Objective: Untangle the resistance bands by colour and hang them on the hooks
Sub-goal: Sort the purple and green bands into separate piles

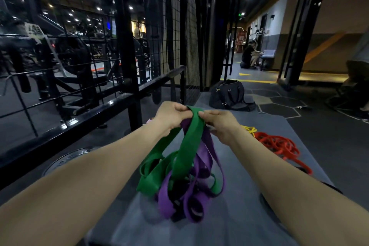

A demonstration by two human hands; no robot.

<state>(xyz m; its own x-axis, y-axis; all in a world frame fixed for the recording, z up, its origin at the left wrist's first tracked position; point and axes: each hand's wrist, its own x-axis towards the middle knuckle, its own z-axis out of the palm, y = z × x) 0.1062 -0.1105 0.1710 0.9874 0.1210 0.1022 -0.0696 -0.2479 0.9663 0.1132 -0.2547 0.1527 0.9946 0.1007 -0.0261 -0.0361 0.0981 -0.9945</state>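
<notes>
— Where do we have the bands?

— We hold the green band (188, 146) up over the grey table (249, 215). Our left hand (171, 117) pinches its top fold from one side, and our right hand (221, 124) pinches it from the other, fingers curled on the strap, the two hands close together.

— And the purple band (201, 158)?

— It hangs tangled with the green one. Both trail down into a knotted heap resting on the table between our forearms, purple loops mostly at the bottom, green loops to the left.

— What else do we see?

— A red band (279, 146) lies coiled on the table to our right, with a yellow band (249, 130) just beyond it. A dark bag (229, 94) sits at the far end, beside the black wire fence (151, 46).
</notes>
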